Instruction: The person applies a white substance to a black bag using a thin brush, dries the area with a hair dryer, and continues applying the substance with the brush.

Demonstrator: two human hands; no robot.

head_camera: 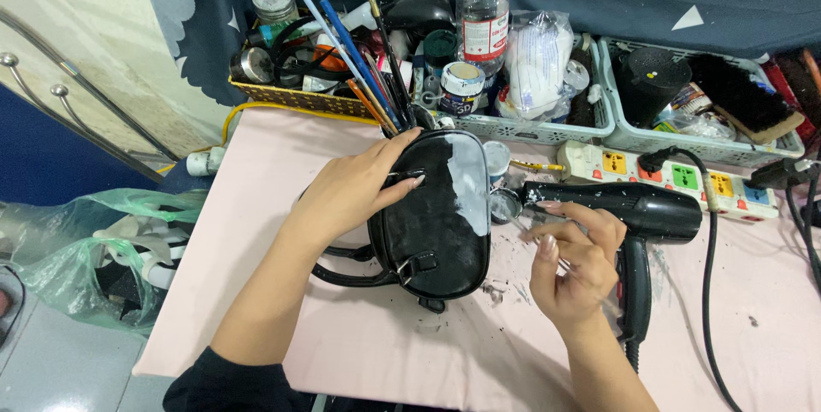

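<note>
Head view: your left hand (351, 189) rests on the upper left side of the black bag (438, 211), fingers spread and pressed against it to steady it on the pink table (256, 232). The bag lies at the table's middle, with a pale grey-white patch (469, 179) on its upper right. Your right hand (575, 262) hovers just right of the bag, fingers pinched around what appears to be a thin brush; its tip is too fine to make out. A small round pot (505, 205) sits between the bag and the black hair dryer (641, 215). The step in hand looks like coating the bag's surface; the next stroke calls for a firm brace and a light, even touch.
</note>
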